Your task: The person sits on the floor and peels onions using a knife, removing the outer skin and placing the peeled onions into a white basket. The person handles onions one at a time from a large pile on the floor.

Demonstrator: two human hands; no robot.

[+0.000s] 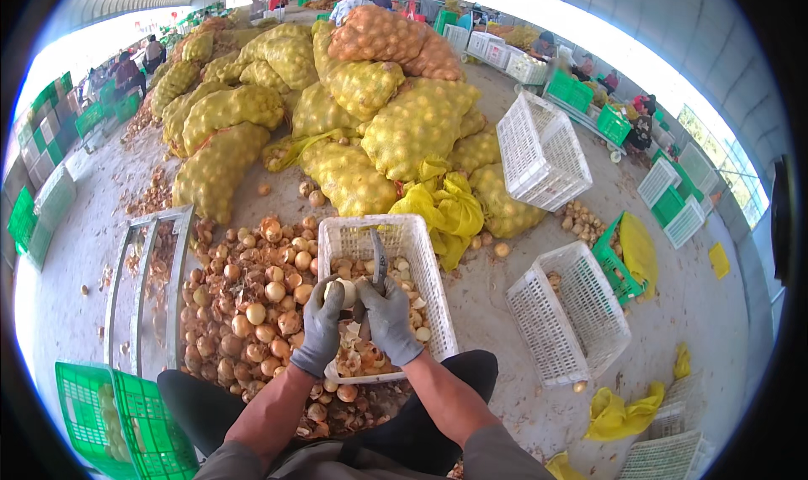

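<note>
My left hand (322, 327), in a grey glove, holds a pale peeled onion (344, 292) over a white plastic crate (444, 309). Close beside it, my right hand (388, 319), gloved the same way, is closed on a knife (379, 259) whose blade points away from me. The fingertips of both hands meet near the onion. Loose skins (366, 359) and some onions lie inside the crate. Unpeeled brown onions (255, 314) are heaped on the floor to the crate's left.
Yellow mesh sacks of onions (413, 126) are piled ahead. At left stand a metal frame (144, 291) and a green crate (151, 426). White crates (568, 316) sit at right, near a yellow mesh bag (625, 410). Several people work farther off.
</note>
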